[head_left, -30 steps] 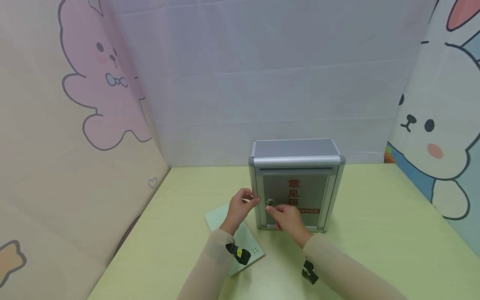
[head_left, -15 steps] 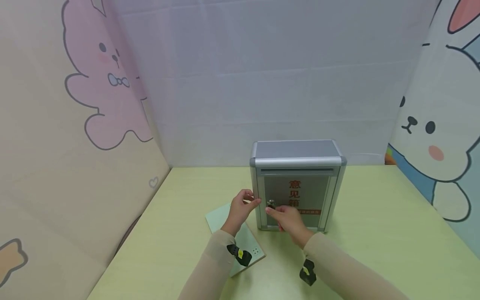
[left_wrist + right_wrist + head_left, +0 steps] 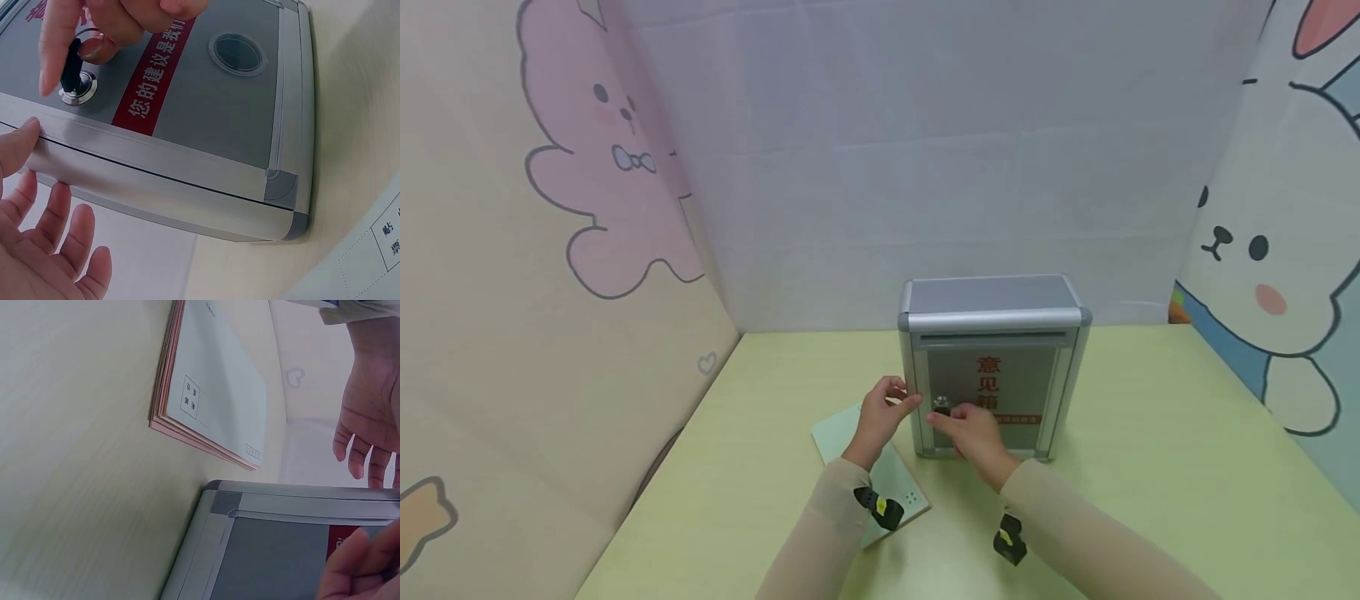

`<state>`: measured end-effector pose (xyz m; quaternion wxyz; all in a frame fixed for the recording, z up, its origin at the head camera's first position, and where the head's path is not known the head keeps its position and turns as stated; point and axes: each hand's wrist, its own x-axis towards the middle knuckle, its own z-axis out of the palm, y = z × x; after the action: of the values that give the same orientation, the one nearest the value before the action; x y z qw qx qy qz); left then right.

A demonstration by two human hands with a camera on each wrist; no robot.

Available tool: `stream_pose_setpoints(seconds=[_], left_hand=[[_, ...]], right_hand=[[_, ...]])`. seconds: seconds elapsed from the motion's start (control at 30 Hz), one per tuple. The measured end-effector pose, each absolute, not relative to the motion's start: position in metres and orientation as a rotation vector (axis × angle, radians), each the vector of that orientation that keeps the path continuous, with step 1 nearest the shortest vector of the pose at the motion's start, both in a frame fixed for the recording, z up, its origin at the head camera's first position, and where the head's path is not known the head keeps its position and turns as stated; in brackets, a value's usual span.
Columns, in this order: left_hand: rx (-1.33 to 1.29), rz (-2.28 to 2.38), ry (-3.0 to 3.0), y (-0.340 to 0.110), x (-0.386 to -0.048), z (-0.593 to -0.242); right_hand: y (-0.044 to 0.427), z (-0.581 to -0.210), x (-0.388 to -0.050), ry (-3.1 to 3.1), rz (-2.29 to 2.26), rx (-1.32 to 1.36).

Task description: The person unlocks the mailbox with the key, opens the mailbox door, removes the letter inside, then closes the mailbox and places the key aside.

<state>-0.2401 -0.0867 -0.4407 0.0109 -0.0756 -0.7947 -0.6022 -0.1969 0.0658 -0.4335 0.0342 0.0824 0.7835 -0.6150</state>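
Observation:
A grey metal suggestion box (image 3: 988,304) with a silver frame and red lettering stands upright on the table. My right hand (image 3: 976,433) pinches a black-headed key (image 3: 72,65) at the round lock (image 3: 79,89) on its front door. A thin key ring (image 3: 91,45) hangs by the fingers. At the box's left side is my left hand (image 3: 880,417), its thumb touching the front frame edge and its loosely bent fingertips at the side wall. The key's tip is hidden in the lock. In the right wrist view, the right hand's fingers partly show while the key is out of sight.
A stack of pale green envelopes (image 3: 219,381) with pinkish edges lies on the table left of the box, partly under my left forearm. Pale cloth (image 3: 865,167) hangs behind the table (image 3: 1150,467). Cartoon-printed panels (image 3: 1262,292) flank it.
My right fingertips have shifted slightly left at the lock, and the black key head shows broader than before, as if turned. The left hand and the box hold their places.

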Motion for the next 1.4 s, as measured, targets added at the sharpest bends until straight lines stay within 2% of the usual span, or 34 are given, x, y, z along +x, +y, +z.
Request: stream_pose_setpoints(seconds=[0.33, 1.2, 1.4], left_hand=[[-0.261, -1.844, -2.476, -0.088, -0.243, -0.434], [-0.232, -1.812, -2.511, -0.085, -0.236, -0.438], [-0.325, -1.805, -2.457, -0.087, -0.236, -0.440]], right_hand=[[0.066, -0.430, -0.196, 2.371, -2.015, 0.214], [0.064, -0.435, -0.184, 2.476, -1.983, 0.255], [0.066, -0.436, -0.183, 2.467, -1.982, 0.286]])
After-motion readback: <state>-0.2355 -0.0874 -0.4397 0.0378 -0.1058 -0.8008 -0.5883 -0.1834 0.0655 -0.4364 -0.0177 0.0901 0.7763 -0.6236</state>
